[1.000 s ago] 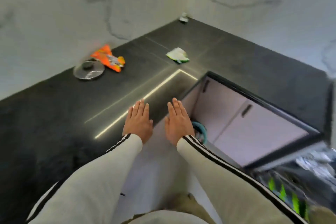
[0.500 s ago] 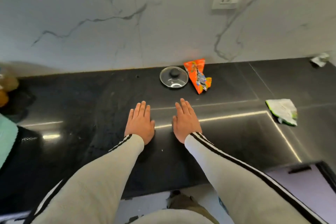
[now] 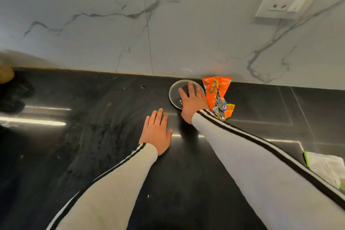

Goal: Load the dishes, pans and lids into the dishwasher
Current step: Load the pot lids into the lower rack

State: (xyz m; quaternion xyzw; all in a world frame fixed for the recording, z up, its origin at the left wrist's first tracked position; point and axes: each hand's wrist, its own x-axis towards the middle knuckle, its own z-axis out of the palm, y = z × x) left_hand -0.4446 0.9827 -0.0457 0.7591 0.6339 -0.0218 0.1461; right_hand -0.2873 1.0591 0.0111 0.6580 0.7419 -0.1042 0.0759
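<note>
Right grip (image 3: 192, 101) spreading open over glass lid (image 3: 173, 96).
Fingers (image 3: 190, 88) are lying nearly straight across the lid, sitting on the worktop (image 3: 93, 136) beside an orange packet (image 3: 217, 97); left grip (image 3: 156, 132) is resting flat, palm down.

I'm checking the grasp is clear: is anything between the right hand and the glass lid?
Nothing visible. The right hand is spread directly over the glass lid on the black counter. The orange snack packet lies close beside the lid's right edge, not between them.
</note>
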